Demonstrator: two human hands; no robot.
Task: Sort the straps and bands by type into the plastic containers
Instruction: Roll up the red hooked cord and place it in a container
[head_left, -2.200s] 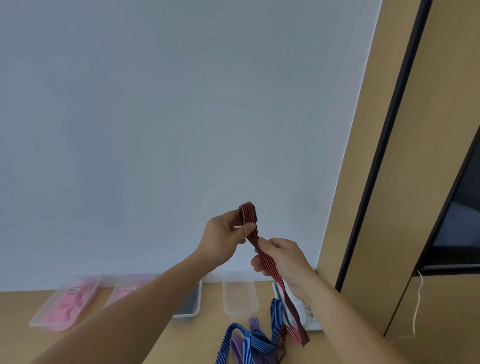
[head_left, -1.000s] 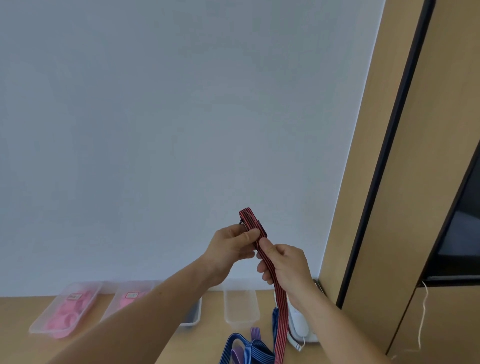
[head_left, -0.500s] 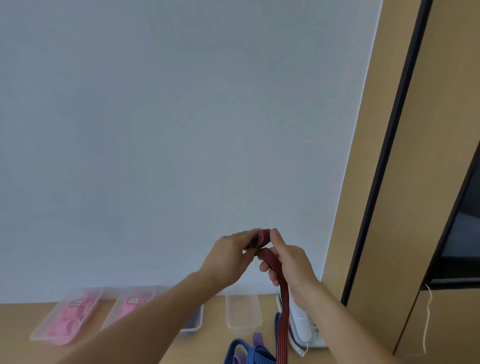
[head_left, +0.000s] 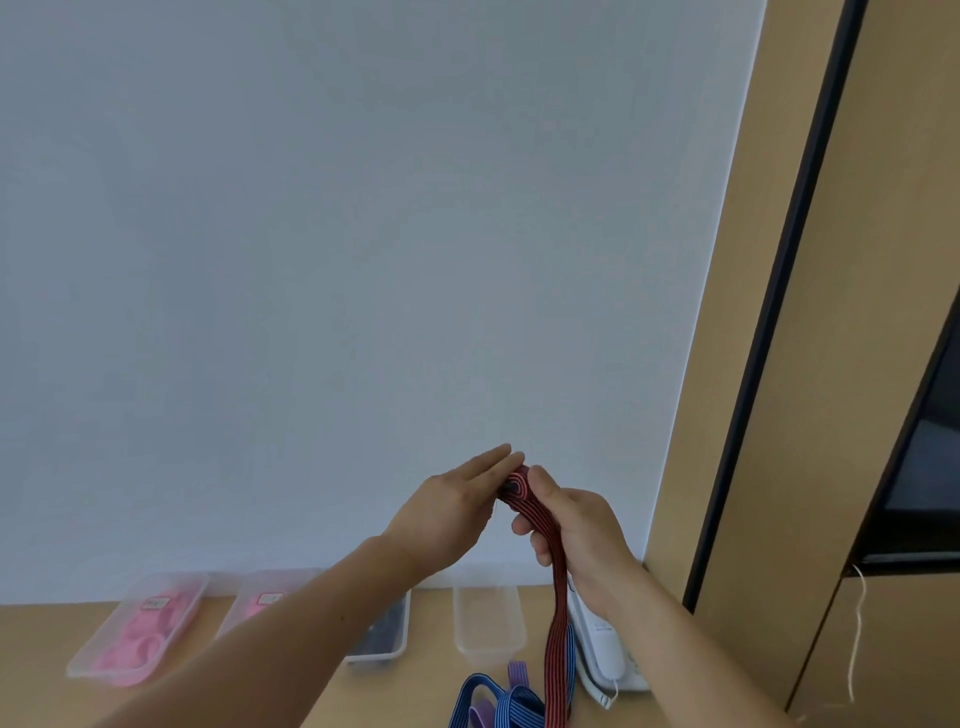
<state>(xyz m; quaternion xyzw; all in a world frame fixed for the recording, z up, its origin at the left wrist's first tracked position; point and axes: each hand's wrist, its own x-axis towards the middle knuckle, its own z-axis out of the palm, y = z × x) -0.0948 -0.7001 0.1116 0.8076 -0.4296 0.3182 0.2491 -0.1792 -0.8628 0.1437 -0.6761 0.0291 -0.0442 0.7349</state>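
Note:
A red-and-black striped strap (head_left: 557, 613) hangs from my hands, its top end coiled into a small roll. My right hand (head_left: 576, 525) grips the strap just under the roll. My left hand (head_left: 452, 506) presses flat fingers against the roll's left side. Blue striped straps (head_left: 498, 701) and a purple band (head_left: 517, 674) lie on the desk below. Along the wall stand plastic containers: two with pink bands (head_left: 140, 631) (head_left: 260, 603), one with dark contents (head_left: 382, 636) partly behind my left arm, and an empty clear one (head_left: 488, 618).
A white desk phone (head_left: 608, 654) sits right of the empty container, against the wooden cabinet (head_left: 831, 415). A white wall (head_left: 363, 260) fills the background. The wooden desk (head_left: 31, 654) runs along the bottom.
The folded top of the red strap has been rolled into a tight coil. My hands dropped slightly, and my left fingers went from pinching to lying flat against the roll.

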